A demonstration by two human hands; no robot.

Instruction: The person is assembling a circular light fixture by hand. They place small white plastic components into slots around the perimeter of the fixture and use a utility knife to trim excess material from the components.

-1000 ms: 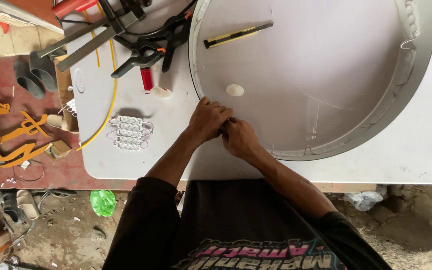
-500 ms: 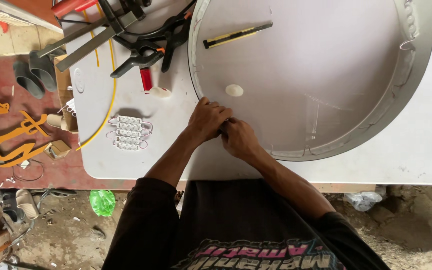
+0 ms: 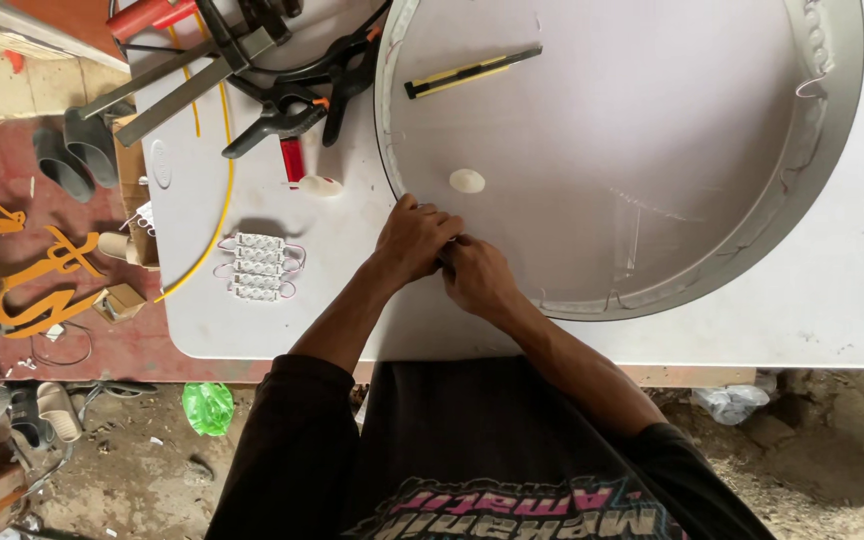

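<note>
Both hands, left (image 3: 414, 238) and right (image 3: 474, 275), stay pressed together, fingers curled, at the round metal tray's rim (image 3: 388, 170); their hold is hidden.

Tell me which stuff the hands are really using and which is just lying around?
In use:
left hand
right hand
round metal tray, both hands at its near rim

Lying about:
utility knife
black clamps
white light modules
yellow cable
red lighter
white table

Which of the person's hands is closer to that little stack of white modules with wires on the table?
The left hand. It sits just right of the white modules in the picture, at the round tray's rim. The right hand lies beyond it, farther off.
</note>
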